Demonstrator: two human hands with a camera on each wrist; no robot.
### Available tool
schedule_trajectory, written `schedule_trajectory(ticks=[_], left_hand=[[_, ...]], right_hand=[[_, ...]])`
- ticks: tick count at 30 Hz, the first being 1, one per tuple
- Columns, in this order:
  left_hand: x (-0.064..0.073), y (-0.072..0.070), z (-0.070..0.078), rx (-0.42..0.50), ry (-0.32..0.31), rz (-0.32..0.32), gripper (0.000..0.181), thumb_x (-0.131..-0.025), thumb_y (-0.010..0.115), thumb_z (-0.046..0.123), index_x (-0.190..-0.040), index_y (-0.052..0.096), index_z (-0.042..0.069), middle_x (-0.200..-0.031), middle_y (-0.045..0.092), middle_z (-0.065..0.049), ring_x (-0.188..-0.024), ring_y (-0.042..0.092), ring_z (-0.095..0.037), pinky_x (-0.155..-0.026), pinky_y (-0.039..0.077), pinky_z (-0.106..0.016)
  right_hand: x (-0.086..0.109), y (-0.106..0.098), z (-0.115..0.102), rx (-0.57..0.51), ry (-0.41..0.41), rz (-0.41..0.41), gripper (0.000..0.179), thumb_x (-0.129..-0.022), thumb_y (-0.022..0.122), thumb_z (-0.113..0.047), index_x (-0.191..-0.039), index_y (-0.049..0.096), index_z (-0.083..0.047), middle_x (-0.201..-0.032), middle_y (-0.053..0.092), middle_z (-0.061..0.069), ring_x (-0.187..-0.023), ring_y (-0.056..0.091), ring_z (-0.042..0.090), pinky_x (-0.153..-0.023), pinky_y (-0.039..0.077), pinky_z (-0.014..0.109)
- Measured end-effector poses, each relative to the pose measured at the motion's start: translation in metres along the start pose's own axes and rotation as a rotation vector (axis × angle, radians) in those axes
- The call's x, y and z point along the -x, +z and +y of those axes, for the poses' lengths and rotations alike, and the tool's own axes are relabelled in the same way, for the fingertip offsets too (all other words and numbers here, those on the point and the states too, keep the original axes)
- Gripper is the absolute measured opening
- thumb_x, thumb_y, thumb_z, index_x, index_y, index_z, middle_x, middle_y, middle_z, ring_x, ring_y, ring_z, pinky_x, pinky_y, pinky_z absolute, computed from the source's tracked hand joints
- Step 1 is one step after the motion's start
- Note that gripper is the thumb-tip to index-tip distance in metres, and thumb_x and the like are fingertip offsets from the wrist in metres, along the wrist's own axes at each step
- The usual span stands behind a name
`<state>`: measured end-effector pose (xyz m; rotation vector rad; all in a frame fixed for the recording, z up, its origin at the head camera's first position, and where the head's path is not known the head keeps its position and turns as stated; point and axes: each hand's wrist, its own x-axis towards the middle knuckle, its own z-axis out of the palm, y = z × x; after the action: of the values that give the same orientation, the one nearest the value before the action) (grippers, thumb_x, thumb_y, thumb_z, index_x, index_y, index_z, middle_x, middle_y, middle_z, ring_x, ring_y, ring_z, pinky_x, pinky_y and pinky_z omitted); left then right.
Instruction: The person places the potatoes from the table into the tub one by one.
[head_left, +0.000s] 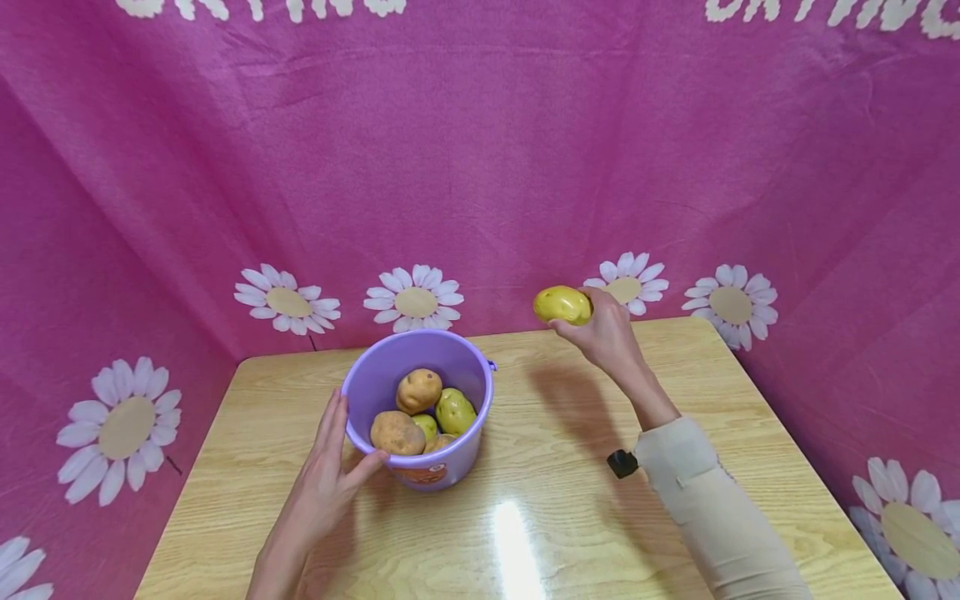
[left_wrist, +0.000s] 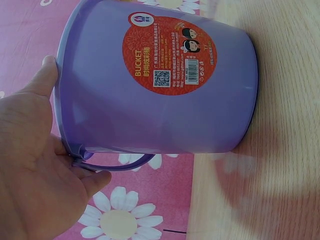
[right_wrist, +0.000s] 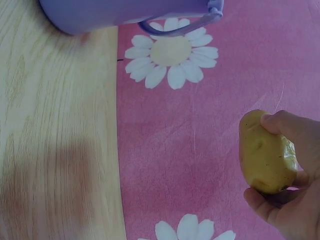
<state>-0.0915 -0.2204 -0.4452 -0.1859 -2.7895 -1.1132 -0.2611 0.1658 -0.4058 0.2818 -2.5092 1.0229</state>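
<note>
My right hand (head_left: pixel 607 329) holds up a smooth yellow potato (head_left: pixel 562 306) above the right side of the table, thumb on one side and fingers on the other. In the right wrist view the potato (right_wrist: pixel 267 152) shows small dark specks. A purple bucket (head_left: pixel 465 454) stands upright on the table, left of it. Inside lie several potatoes, among them a brown potato (head_left: pixel 419 391) and a greenish-yellow potato (head_left: pixel 454 411). My left hand (head_left: pixel 322 475) rests against the bucket's near left side, thumb at the rim, the other fingers fairly straight along the outside.
The wooden table (head_left: pixel 570 517) carries the bucket, and a pink cloth (head_left: pixel 510 167) with white daisies hangs behind it and at both sides. The bucket's purple handle (left_wrist: pixel 125 164) hangs down on its outside. A small black object (head_left: pixel 622 463) sits at my right sleeve cuff.
</note>
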Motion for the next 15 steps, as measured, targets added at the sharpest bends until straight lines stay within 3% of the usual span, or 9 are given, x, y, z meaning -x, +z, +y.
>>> schedule_trajectory(ticks=[15], left_hand=[[0.002,-0.001,0.001,0.008,0.001,-0.004,0.091,-0.087,0.063,0.044,-0.151,0.002,0.018,-0.154,-0.006,0.010,-0.139,0.009,-0.026,-0.106,0.021,-0.056]], right_hand=[[0.013,0.014,-0.038,-0.068,-0.064,-0.083,0.063,-0.069,0.081,-0.036,-0.116,0.057,-0.001,-0.101,0.061,0.010,-0.084,0.055,0.022,-0.070,0.044,0.036]])
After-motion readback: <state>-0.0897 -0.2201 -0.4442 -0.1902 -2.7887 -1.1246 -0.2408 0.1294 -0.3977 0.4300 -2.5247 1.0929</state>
